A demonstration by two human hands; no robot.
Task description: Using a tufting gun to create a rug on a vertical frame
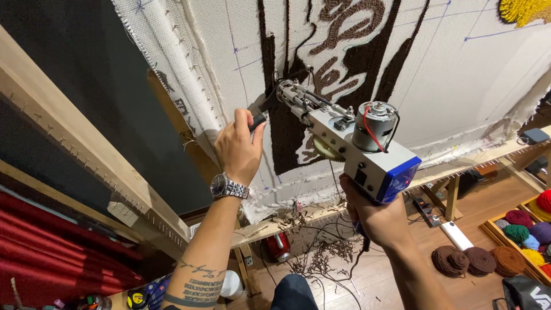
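Tufting work shows on the stretched white backing cloth [459, 74]: dark brown yarn fills several tall bands and curling shapes at 12 o'clock, while most of the cloth, marked with thin blue grid lines, is bare. A small yellow tufted patch [525, 8] sits at 1 o'clock, so only a small part appears covered and the larger part looks left to fill.

The left hand [238, 146], wearing a silver wristwatch [228, 186], is closed round the black front handle of the grey metal tufting gun [350, 140], whose needle end presses against the cloth at the edge of a brown band. The right hand [379, 221] grips the gun's rear grip from below, under its blue end cap.

Brown yarn scraps [321, 258] litter the wooden floor at 6 o'clock, and coloured yarn balls [519, 227] rest in a wooden tray at 4 o'clock.
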